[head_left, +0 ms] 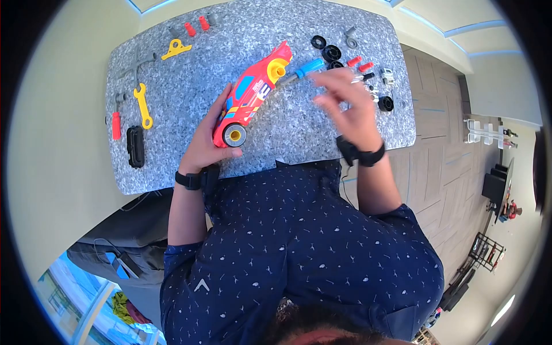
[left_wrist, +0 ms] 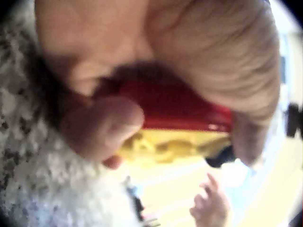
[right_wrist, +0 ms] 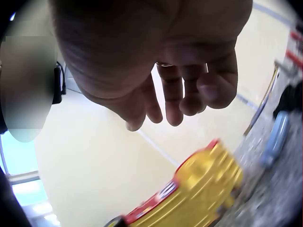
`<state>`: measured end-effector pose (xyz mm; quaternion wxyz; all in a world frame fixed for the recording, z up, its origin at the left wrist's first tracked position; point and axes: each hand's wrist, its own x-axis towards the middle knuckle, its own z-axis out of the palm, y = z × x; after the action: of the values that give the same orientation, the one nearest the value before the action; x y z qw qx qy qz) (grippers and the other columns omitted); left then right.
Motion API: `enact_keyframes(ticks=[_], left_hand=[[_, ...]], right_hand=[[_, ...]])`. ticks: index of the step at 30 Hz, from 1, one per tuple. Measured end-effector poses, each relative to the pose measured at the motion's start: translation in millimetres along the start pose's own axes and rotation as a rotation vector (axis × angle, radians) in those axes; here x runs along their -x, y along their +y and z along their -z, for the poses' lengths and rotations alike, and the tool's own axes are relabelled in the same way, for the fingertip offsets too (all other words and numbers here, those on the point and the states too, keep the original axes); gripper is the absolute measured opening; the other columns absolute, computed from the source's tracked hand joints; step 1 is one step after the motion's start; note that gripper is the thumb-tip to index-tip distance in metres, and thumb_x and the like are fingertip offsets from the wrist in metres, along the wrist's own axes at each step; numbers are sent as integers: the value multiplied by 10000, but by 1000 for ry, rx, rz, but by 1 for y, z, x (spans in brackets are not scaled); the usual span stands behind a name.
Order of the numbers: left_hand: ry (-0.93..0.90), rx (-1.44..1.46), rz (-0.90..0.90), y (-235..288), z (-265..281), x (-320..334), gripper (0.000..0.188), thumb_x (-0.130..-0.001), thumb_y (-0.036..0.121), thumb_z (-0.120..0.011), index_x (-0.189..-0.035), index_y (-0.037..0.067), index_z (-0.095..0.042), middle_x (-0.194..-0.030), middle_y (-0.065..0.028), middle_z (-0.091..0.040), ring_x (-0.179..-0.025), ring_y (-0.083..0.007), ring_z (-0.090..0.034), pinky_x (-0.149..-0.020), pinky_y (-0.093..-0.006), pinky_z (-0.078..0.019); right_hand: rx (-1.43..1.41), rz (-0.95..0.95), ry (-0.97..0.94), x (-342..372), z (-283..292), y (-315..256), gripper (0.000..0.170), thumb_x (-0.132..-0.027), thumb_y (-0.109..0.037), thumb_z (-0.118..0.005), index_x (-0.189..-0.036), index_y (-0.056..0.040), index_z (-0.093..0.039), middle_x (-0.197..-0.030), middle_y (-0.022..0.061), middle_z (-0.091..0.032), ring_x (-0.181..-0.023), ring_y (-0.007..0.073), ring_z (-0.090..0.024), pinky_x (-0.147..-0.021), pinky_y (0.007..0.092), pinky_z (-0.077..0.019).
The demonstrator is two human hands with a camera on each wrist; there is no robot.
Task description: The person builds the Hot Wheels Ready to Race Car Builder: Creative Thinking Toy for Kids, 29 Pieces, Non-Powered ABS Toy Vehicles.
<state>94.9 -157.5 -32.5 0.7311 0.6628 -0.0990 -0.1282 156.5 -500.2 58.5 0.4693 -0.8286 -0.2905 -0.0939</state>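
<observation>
My left hand grips the rear of a red toy race car, thumb beside a mounted grey-rimmed wheel. A bare yellow hub shows at the car's far end. In the right wrist view the yellow underside of the car is visible, tilted. A toy screwdriver with a blue handle lies on the table just beyond the car. My right hand, blurred, is raised over the table to the right of the car, fingers loosely spread and holding nothing.
Black wheels, red pieces and small grey and silver parts lie at the table's right. On the left are a yellow wrench, a black block, a yellow plate and a red-handled tool.
</observation>
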Motion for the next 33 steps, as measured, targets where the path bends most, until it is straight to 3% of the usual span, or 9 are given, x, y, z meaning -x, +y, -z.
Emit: enact_keyframes(ticks=[2, 4, 7, 11, 17, 21, 27, 28, 33], left_hand=[[-5, 33, 13, 3, 0, -1, 1633, -563, 545, -1122, -1815, 43, -202, -1838, -169, -335, -1661, -279, -391, -1360, -457, -312], [-38, 43, -9, -3, 5, -1, 1660, -538, 571, -1122, -1812, 34, -204, -1830, -174, -343, -1658, -278, -395, -1360, -458, -311], [-36, 89, 6, 0, 2, -3, 1691, -507, 615, -1116, -1808, 23, -212, -1819, -180, -356, -1654, -279, -402, -1357, -461, -315], [-29, 82, 3, 0, 3, -3, 1672, -526, 644, -1105, -1806, 24, -225, -1794, -188, -390, -1638, -282, -425, -1347, -458, -326], [-14, 66, 53, 2, 4, -1, 1581, -590, 626, -1084, -1803, 31, -263, -1755, -196, -440, -1603, -282, -468, -1324, -447, -346], [-26, 77, 52, 3, 6, 0, 1557, -597, 634, -1073, -1794, 25, -287, -1763, -183, -438, -1604, -281, -466, -1326, -447, -339], [-105, 83, 40, 4, 11, 1, 1545, -600, 662, -1057, -1781, 3, -309, -1770, -176, -438, -1605, -278, -470, -1329, -446, -334], [-107, 82, 46, 3, 11, 1, 1543, -601, 662, -1055, -1779, 0, -310, -1770, -178, -439, -1605, -277, -471, -1329, -446, -335], [-86, 125, 78, 4, 8, 1, 1525, -608, 645, -1053, -1782, 11, -313, -1754, -182, -457, -1606, -278, -472, -1329, -452, -336]], right_hand=[[153, -160, 168, 11, 37, 28, 341, -967, -77, -860, -1305, -94, -820, -1145, 75, -785, -831, 193, -709, -664, 269, -549], [325, -291, 262, 20, 77, 47, 330, -966, -78, -858, -1293, -97, -818, -1188, 77, -790, -815, 191, -704, -708, 302, -571], [529, -424, 252, 55, 129, 92, 368, -955, -131, -877, -1313, -84, -804, -1241, 93, -797, -872, 211, -747, -801, 361, -602], [535, -564, 249, 60, 143, 97, 386, -968, -181, -871, -1333, -80, -797, -1258, 106, -806, -896, 231, -761, -846, 389, -607], [496, -381, 128, 12, 138, 117, 409, -985, -183, -844, -1374, -76, -777, -1278, 128, -816, -949, 264, -770, -883, 397, -612], [615, -359, -117, -11, 153, 134, 391, -1004, -192, -812, -1376, -78, -776, -1309, 121, -823, -988, 310, -773, -920, 434, -618], [325, -415, 46, -2, 126, 101, 273, -1015, -151, -813, -1280, -83, -820, -1213, 86, -840, -931, 215, -752, -826, 353, -608], [286, -372, 85, 0, 110, 84, 231, -1016, -122, -815, -1243, -80, -829, -1162, 57, -839, -891, 154, -726, -741, 303, -567], [194, -346, 108, 20, 62, 50, 194, -1006, -85, -813, -1200, -84, -824, -1094, 39, -819, -853, 130, -712, -661, 291, -524]])
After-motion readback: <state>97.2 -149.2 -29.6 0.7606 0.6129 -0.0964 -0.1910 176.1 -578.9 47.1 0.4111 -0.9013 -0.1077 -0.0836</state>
